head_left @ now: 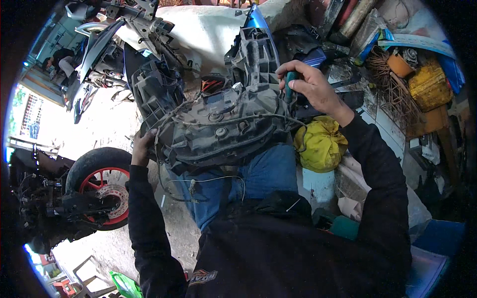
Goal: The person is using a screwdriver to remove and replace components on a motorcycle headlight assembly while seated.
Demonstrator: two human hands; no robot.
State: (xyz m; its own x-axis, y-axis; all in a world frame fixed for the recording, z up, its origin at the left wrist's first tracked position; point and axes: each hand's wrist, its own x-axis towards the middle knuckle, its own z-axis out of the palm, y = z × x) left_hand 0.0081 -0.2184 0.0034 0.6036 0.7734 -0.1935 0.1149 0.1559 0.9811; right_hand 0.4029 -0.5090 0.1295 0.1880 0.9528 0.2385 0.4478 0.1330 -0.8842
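Note:
Across my lap in blue jeans (271, 166) rests a dusty black motorcycle front fairing with a headlight housing (221, 131), its inner side facing up. A thin cable runs over it, and two long plastic arms reach away from me. My right hand (318, 87) is closed around the green handle of a screwdriver (290, 85), whose shaft points down at the fairing's right edge. Whether the tip sits in a screw is too small to tell. At the opposite edge, my left hand (142, 146) grips the housing, its fingers partly hidden.
A motorcycle wheel with a red rim (102, 191) stands at left. Close to my right knee lies a yellow cloth bundle (322, 144). Farther right are rusty wires (397, 92) and a yellow container (431, 84). Motorcycle parts (107, 49) crowd the far left; a person (63, 62) is beyond.

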